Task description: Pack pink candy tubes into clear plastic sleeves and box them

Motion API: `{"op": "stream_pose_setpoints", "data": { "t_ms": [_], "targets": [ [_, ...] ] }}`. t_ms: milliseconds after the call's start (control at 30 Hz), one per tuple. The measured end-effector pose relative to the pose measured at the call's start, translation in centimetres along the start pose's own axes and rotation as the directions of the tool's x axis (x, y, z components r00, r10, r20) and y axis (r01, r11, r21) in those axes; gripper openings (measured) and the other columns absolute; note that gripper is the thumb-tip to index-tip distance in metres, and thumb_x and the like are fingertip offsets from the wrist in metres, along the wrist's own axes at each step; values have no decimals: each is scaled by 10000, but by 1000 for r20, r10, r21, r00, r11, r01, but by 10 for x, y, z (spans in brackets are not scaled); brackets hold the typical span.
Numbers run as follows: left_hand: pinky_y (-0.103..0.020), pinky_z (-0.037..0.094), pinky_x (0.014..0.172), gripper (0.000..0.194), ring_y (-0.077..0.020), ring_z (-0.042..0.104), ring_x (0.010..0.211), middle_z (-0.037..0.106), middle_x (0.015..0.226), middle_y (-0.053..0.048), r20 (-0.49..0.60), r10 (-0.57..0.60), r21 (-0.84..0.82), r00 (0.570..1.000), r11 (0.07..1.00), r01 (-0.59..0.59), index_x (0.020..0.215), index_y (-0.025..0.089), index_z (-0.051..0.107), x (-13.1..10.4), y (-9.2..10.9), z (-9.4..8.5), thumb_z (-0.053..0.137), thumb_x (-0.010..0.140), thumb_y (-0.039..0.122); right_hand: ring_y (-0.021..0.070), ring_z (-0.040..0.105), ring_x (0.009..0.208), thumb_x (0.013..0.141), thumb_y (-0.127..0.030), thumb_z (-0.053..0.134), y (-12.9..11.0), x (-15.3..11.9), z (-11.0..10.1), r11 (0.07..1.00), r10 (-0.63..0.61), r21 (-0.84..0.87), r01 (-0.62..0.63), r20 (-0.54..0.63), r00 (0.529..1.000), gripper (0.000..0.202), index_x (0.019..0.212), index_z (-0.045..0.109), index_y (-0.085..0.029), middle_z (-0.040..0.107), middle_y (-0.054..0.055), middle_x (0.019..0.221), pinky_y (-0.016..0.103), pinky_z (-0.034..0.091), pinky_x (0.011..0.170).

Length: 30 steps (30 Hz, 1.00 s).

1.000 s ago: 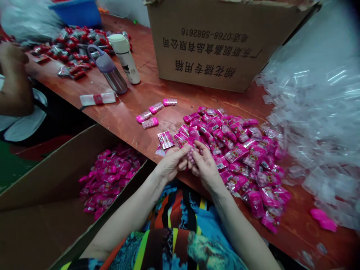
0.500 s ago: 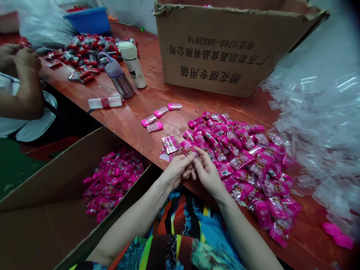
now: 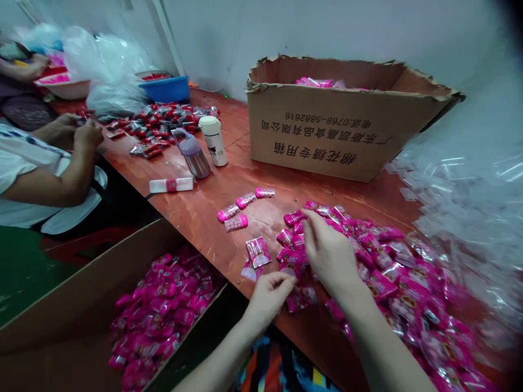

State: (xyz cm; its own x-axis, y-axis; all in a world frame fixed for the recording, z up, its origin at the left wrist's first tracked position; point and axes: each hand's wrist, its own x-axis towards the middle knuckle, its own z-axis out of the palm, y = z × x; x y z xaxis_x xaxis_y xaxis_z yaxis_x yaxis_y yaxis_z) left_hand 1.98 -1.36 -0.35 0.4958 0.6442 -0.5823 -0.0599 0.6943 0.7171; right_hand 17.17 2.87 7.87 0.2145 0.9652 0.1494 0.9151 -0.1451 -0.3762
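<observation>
My left hand (image 3: 267, 299) is low at the table's near edge. Its thumb and fingers pinch a pink printed bag (image 3: 292, 257) with a pale purple end. My right hand (image 3: 330, 253) reaches over the near left part of a heap of filled pink packets (image 3: 408, 294). Its thumb and forefinger are apart, beside a small pink packet (image 3: 293, 218); the other fingers are partly hidden. Left of the bag lies a flat pink and silver bag (image 3: 258, 251), overlapping another one. Farther back rest several small pink-capped clear containers (image 3: 236, 222).
A large carton (image 3: 318, 136) stands at the back. Loose clear plastic pieces (image 3: 457, 218) are heaped right. Two bottles (image 3: 214, 141) and a white roll (image 3: 171, 185) stand and lie left. A floor-level box (image 3: 81, 294) holds pink packets. A co-worker (image 3: 53, 174) handles red items.
My hands have separated: the right moved forward and right to the heap, while the left stayed low by the edge. The view has tilted up, showing more of the carton and co-workers.
</observation>
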Motion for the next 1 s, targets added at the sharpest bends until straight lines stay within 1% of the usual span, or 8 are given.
{"op": "stream_pose_setpoints", "data": {
  "t_ms": [100, 200, 400, 533, 667, 767, 867, 1000],
  "targets": [
    [-359, 343, 587, 343, -210, 502, 596, 601, 613, -72, -109, 164, 127, 980, 980, -150, 594, 216, 723, 3, -8, 6, 756, 708, 537, 297, 628, 1117, 961, -108, 344, -12, 67, 50, 987, -77, -114, 111, 269, 960, 437, 1292, 628, -137, 688, 173, 1247, 394, 479, 940],
    [-387, 376, 626, 290, -245, 549, 641, 654, 674, -103, -104, 179, 179, 978, 971, -158, 629, 227, 750, 2, -13, 6, 715, 748, 489, 325, 535, 1236, 948, -68, 331, -17, 116, 95, 982, -85, -134, 133, 319, 944, 450, 1295, 613, -119, 637, 186, 1327, 430, 438, 1002],
    [-334, 392, 617, 226, -208, 553, 635, 644, 670, -65, -97, 215, 170, 972, 966, -196, 666, 227, 752, -8, -9, 1, 701, 812, 392, 351, 486, 1267, 979, -96, 314, -16, 131, 130, 981, -47, -161, 111, 358, 933, 386, 1250, 589, -83, 588, 217, 1321, 496, 388, 1037],
    [-258, 361, 541, 150, -140, 477, 538, 617, 625, -14, -211, 155, 93, 965, 986, -139, 746, 217, 762, -20, 1, -10, 736, 819, 346, 309, 550, 1182, 961, -110, 374, -9, 119, 116, 985, -19, -150, 84, 389, 921, 325, 1236, 543, -79, 524, 205, 1336, 458, 422, 1003],
    [-211, 435, 680, 68, -159, 563, 722, 700, 756, -28, -319, 296, 162, 901, 953, -255, 754, 218, 789, -25, 8, -22, 782, 757, 151, 260, 596, 1048, 903, -111, 440, -2, 90, 71, 994, -100, 77, 83, 243, 965, 358, 1257, 489, -91, 590, 126, 1147, 452, 457, 941],
    [-205, 438, 709, 137, -165, 577, 754, 703, 784, -33, -271, 418, 245, 867, 901, -358, 773, 225, 791, -21, 9, -20, 781, 745, 92, 187, 603, 878, 888, -140, 465, 1, 47, 26, 940, -59, 341, 18, 110, 992, 339, 1225, 500, -145, 603, 31, 957, 406, 484, 851],
    [-220, 439, 751, 129, -185, 609, 827, 693, 847, -41, -243, 515, 415, 822, 821, -392, 874, 234, 782, -12, 7, -6, 798, 769, 162, 141, 573, 733, 883, -201, 544, 5, -10, -7, 817, 118, 563, -124, 46, 992, 248, 1131, 541, -198, 584, -3, 859, 330, 487, 719],
    [-294, 449, 800, 236, -254, 655, 932, 716, 924, -71, -223, 501, 783, 836, 603, -153, 1045, 231, 747, -1, 7, 11, 742, 851, 365, 144, 547, 654, 855, -281, 647, 16, -88, -20, 637, 320, 708, -306, 119, 940, 269, 1103, 551, -246, 571, -16, 801, 304, 468, 601]
  ]
}}
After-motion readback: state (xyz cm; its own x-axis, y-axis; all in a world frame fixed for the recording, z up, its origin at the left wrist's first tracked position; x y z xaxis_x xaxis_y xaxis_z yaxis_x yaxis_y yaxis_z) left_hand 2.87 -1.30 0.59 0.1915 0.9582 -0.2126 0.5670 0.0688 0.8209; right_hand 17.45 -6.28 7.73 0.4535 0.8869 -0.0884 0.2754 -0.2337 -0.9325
